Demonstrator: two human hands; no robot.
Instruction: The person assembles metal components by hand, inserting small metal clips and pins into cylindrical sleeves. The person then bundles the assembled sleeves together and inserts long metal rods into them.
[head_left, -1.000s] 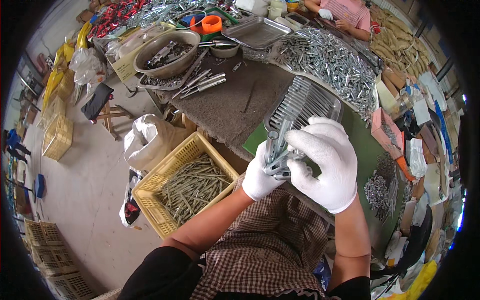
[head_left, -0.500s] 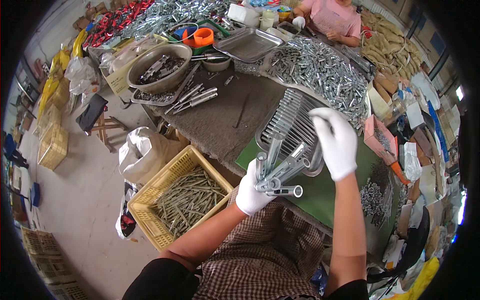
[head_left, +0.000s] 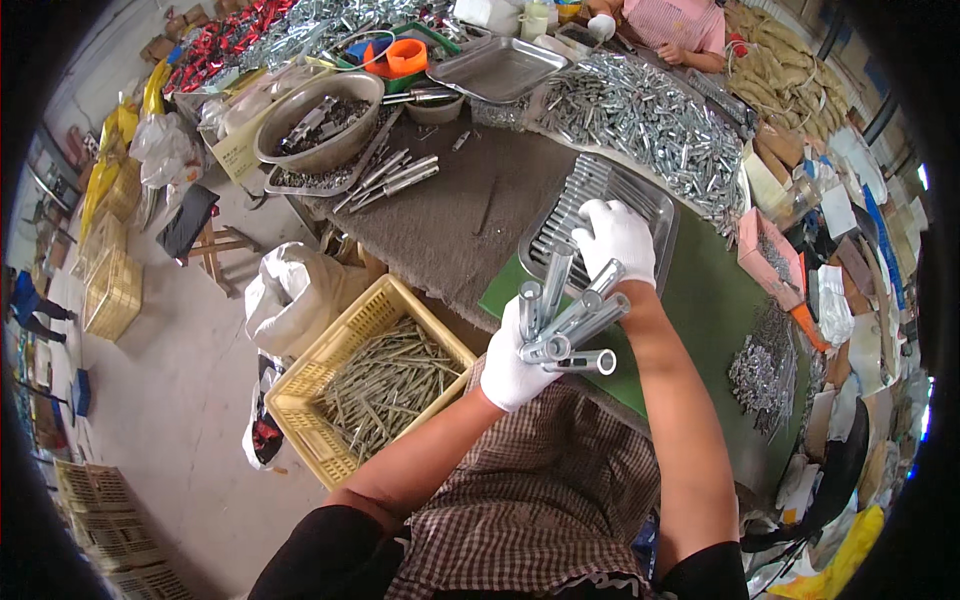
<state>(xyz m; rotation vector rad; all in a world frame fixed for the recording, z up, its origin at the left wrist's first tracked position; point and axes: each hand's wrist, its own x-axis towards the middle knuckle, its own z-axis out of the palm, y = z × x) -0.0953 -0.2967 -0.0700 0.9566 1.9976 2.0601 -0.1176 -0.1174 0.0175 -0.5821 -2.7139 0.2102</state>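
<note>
My left hand, in a white glove, grips a bundle of several grey metal tubes that fan out up and to the right above my lap. Beyond it my right hand, also gloved, rests palm down on a row of the same tubes lying side by side in a shallow metal tray. The tray sits on a green mat at the table's near edge. Whether the right hand's fingers close on a tube is hidden.
A yellow plastic crate of long metal rods stands on the floor at my left, with a white sack behind it. A big heap of shiny tubes, a metal bowl and an empty tray lie farther back. Another person sits across the table.
My right hand left the bundle and reached forward onto the tray of tubes. My left hand stayed near my lap, still holding the bundle.
</note>
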